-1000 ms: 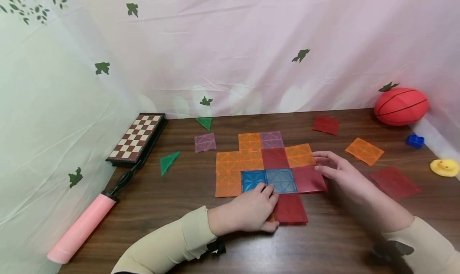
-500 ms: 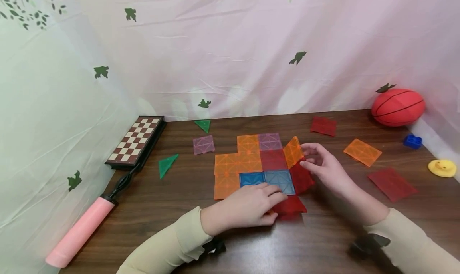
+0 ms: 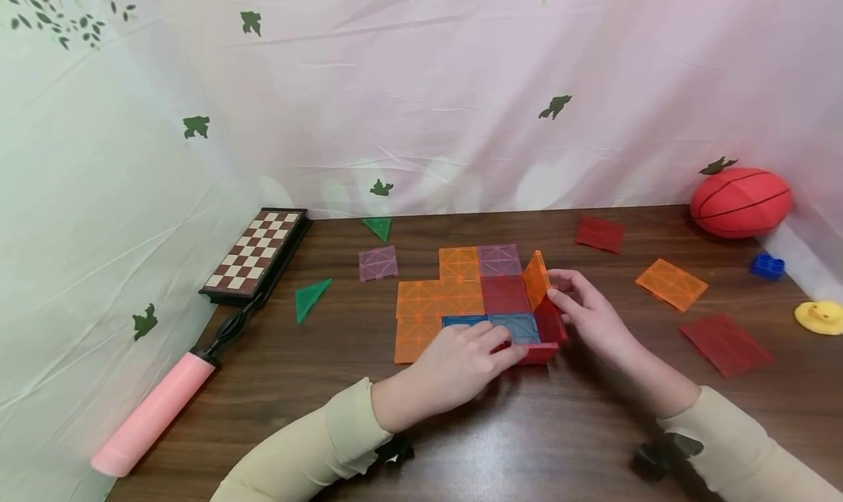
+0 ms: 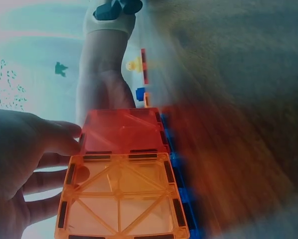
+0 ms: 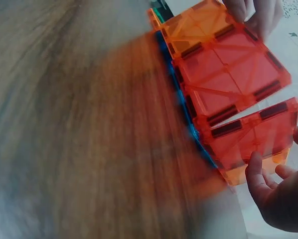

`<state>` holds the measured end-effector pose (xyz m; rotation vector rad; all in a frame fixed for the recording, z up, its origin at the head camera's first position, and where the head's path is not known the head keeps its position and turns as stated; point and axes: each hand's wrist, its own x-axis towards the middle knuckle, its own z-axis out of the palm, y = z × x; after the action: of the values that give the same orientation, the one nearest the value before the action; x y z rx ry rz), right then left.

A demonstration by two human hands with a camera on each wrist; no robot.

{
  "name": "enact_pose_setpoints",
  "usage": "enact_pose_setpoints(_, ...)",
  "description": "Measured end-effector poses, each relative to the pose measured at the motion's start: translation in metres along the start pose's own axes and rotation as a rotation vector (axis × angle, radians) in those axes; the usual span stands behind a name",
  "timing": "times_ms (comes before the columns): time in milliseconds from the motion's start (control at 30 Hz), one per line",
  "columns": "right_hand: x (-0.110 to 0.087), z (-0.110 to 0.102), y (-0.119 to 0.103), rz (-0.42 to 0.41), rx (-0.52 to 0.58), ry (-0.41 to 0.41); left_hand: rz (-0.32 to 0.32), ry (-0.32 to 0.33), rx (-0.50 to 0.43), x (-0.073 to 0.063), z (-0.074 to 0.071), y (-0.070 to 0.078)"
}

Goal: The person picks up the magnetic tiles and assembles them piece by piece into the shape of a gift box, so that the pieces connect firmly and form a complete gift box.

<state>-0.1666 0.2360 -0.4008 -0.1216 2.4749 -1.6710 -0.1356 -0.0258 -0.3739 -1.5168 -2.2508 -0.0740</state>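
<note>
Flat magnetic tiles lie joined on the table: orange (image 3: 418,297), purple (image 3: 498,260), red (image 3: 505,295) and blue (image 3: 518,328). Along the front, an orange magnetic tile (image 4: 119,194) and a red magnetic tile (image 4: 124,132) stand upright beside the blue ones. My left hand (image 3: 461,359) holds this pair from above, its fingers behind the upper edges. On the right side, another red tile (image 5: 253,137) and an orange tile (image 3: 536,275) are raised. My right hand (image 3: 589,315) grips these two by their outer edges. A narrow wedge gap shows between the two red tiles at the corner.
Loose tiles lie around: green triangles (image 3: 312,298), a purple square (image 3: 378,263), red squares (image 3: 727,345) and an orange one (image 3: 672,284). A chessboard (image 3: 257,253) and pink pump (image 3: 154,414) are left; a red ball (image 3: 740,203), blue brick (image 3: 767,266) and yellow duck (image 3: 819,317) right.
The right-hand red and orange tiles have gone from flat to raised as my right hand moved inward. The front red tile has also swung upright, with my left hand over its top edge.
</note>
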Motion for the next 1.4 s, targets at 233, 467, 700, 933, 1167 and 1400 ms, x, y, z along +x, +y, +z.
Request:
enact_pose_setpoints(233,0.003,0.007,-0.002,-0.006,0.005,-0.003,-0.029,0.044,-0.012,0.000,0.005,-0.001)
enact_pose_setpoints(467,0.006,0.007,0.000,0.038,0.079,-0.041,-0.234,0.031,-0.315,-0.007,-0.002,-0.012)
enact_pose_setpoints(700,0.014,0.006,0.003,0.092,0.262,-0.108,-0.841,0.155,-0.791,-0.050,-0.003,-0.054)
enact_pose_setpoints(933,0.018,0.003,0.005,0.091,0.344,-0.152,-1.256,0.180,-1.169,-0.080,0.010,-0.078)
enact_pose_setpoints(1167,0.017,0.003,0.005,0.097,0.347,-0.162,-1.266,0.197,-1.497,-0.082,0.010,-0.078)
enact_pose_setpoints(1400,0.018,0.004,0.006,0.111,0.340,-0.151,-1.329,0.368,-1.573,-0.080,0.010,-0.080)
